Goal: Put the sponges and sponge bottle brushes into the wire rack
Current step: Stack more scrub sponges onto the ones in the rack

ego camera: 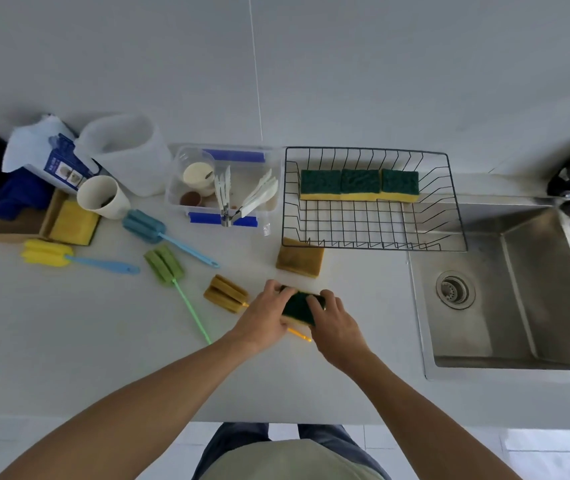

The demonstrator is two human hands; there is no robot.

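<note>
Both hands grip one green-topped yellow sponge (299,306) just above the counter; my left hand (262,317) curls round its left end, my right hand (332,320) round its right end. The black wire rack (373,237) behind holds three green-and-yellow sponges (359,185) in a row along its back. A brownish sponge (299,259) lies at the rack's front left corner. Sponge bottle brushes lie on the counter to the left: a blue one (145,226), a yellow-headed one (46,251), a green one (165,265) and a brown-headed one (226,293) whose handle runs under my hands.
A steel sink (519,292) lies to the right of the rack. A clear plastic box (224,185) of utensils stands left of the rack. Farther left are a white cup (101,197), a translucent jug (127,150), and a wooden tray (47,220) holding a yellow sponge (72,223).
</note>
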